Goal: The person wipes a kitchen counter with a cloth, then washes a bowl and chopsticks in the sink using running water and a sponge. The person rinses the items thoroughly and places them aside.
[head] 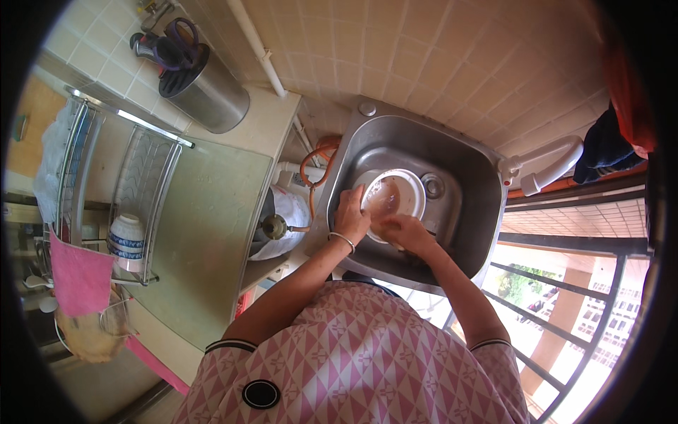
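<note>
A white bowl (pixel 411 192) sits tilted in the stainless steel sink (pixel 476 212), with brownish liquid (pixel 384 196) pooled inside it. My left hand (pixel 350 216) grips the bowl's left rim, thumb towards the inside. At its near side, my right hand (pixel 407 234) has its fingers curled down at the rim. Those fingers are blurred, and whether they hold anything is hidden. Another pale rim (pixel 365 177) shows partly behind the bowl. To the bowl's right is the sink's drain strainer (pixel 433 185).
A white faucet (pixel 551 164) reaches out at the sink's right corner. Left of the sink, an orange hose (pixel 311 199) runs to a brass valve (pixel 274 227). A glass-topped counter (pixel 212 212) carries a wire dish rack (pixel 143 175) with stacked bowls (pixel 127 238) and a steel knife holder (pixel 212 95).
</note>
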{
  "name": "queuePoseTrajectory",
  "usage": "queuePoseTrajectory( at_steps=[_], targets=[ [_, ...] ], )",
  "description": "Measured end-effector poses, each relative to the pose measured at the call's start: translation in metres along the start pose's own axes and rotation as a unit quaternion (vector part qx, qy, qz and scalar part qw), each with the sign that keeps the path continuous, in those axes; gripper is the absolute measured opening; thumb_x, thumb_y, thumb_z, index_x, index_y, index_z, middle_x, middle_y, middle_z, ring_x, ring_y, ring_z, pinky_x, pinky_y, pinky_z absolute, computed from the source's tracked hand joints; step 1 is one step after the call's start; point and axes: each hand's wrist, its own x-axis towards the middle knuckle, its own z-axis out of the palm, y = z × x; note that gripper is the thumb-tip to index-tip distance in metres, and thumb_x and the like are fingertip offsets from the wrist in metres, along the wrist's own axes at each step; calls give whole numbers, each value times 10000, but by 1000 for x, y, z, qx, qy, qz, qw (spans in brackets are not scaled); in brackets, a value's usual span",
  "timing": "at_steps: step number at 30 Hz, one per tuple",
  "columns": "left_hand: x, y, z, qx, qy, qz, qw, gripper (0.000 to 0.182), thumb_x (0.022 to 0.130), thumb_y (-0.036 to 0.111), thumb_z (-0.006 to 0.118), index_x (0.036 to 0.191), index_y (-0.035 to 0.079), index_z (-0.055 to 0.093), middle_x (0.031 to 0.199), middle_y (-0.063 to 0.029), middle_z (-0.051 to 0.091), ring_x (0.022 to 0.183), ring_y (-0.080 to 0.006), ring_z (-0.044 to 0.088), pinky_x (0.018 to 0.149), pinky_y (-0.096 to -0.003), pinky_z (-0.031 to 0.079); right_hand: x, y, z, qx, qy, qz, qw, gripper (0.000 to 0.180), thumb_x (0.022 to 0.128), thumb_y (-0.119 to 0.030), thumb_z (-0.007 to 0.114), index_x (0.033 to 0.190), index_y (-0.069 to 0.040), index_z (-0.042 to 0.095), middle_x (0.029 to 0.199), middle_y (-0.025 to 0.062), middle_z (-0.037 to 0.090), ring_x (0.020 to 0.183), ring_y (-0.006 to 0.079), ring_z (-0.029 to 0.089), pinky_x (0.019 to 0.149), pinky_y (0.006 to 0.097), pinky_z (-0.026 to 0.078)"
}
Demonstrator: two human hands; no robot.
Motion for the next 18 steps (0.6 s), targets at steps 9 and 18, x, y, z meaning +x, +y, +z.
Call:
queuePoseTrajectory(
  at_steps=[9, 18],
  targets=[
    [3, -5, 2, -10, 14, -3, 1000, 497, 742, 23, 517, 1237, 36, 484, 1105, -219, 512, 1027, -393, 513, 916, -411, 416, -13, 1, -5, -133, -5, -177, 975, 277, 716, -32, 598, 985, -69, 653, 1006, 113, 609, 970, 317, 573, 872, 394, 452],
    [11, -15, 5, -31, 10, -52, 998, 523, 714, 54, 518, 1235, 28, 475, 1065, -252, 540, 1011, -407, 528, 896, -426, 420, -15, -27, 34, -138, 187, -191, 954, 172, 741, -59, 598, 913, -65, 589, 915, 111, 554, 909, 296, 553, 802, 384, 451]
  ],
)
